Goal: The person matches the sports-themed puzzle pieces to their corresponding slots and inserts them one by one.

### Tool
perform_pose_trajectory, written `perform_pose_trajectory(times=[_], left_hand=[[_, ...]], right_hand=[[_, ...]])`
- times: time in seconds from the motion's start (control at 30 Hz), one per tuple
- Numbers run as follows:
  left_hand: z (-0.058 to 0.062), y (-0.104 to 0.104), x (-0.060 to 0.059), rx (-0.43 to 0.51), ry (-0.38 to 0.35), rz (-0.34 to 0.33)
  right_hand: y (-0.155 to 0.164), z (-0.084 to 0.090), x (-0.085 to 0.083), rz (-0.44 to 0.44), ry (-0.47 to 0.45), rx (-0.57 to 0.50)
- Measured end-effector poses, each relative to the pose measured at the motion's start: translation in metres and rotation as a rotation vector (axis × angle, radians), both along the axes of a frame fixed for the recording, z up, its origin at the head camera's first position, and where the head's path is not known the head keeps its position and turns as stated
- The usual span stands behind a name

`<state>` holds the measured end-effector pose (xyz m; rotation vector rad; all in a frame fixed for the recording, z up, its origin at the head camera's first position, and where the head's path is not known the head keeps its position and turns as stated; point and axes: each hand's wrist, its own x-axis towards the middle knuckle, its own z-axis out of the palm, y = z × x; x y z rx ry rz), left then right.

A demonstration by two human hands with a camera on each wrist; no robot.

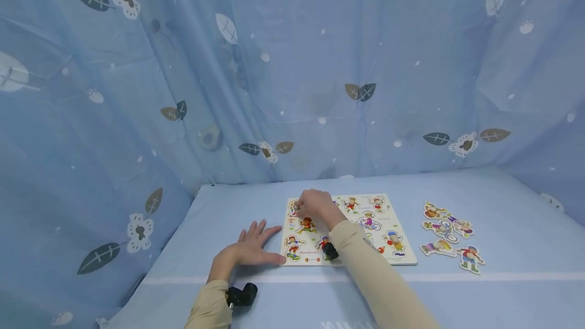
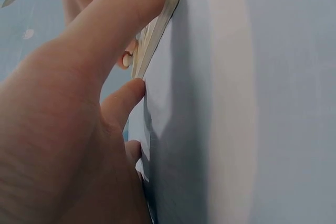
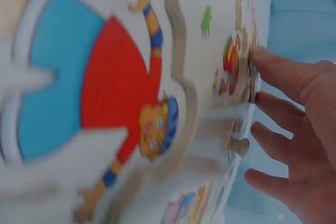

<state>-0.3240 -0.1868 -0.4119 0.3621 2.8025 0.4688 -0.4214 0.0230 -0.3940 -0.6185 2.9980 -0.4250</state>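
Seating a puzzle piece (image 3: 253,77) looks like the step in hand: the right hand (image 1: 318,204) seems to pinch it by its edges over the upper left of the board (image 1: 311,242), lower centre of the frame. The left hand (image 1: 253,247) spreads wide, thumb at the board's near-left corner. Next probably calls for aligning, then pressing; loose pieces (image 1: 469,259) lie lower right
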Motion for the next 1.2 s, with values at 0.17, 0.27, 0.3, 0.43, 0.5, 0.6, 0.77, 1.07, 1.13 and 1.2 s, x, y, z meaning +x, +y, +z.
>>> perform_pose_trajectory(times=[0.17, 0.27, 0.3, 0.43, 0.5, 0.6, 0.77, 1.07, 1.13, 1.2], left_hand=[[0.002, 0.002, 0.0, 0.011, 0.003, -0.006], [0.004, 0.003, 0.001, 0.008, 0.005, -0.006], [0.004, 0.003, 0.001, 0.006, 0.004, -0.006], [0.005, 0.001, 0.0, 0.003, 0.007, -0.004], [0.004, 0.001, -0.001, 0.005, 0.007, -0.001], [0.001, 0.0, 0.0, 0.009, 0.007, 0.001], [-0.001, 0.0, 0.001, 0.007, 0.001, 0.008], [-0.001, 0.002, 0.001, -0.004, 0.011, 0.007], [-0.001, 0.002, 0.001, -0.009, 0.013, 0.004], [-0.001, 0.001, 0.0, -0.018, 0.016, 0.004]], right_hand=[[-0.001, 0.0, 0.001, -0.014, -0.035, -0.058], [-0.002, -0.002, 0.001, -0.027, -0.036, -0.086], [-0.002, -0.002, 0.001, -0.029, -0.031, -0.092], [-0.006, -0.008, 0.003, -0.032, 0.033, -0.107], [-0.008, -0.011, 0.003, -0.04, 0.057, -0.11], [-0.009, -0.016, 0.004, -0.047, 0.059, -0.111], [-0.01, -0.017, 0.004, -0.041, 0.052, -0.11], [-0.008, -0.01, 0.005, 0.019, 0.079, -0.012], [-0.007, -0.008, 0.004, 0.036, 0.072, 0.014], [-0.005, -0.005, 0.003, 0.05, 0.066, 0.01]])
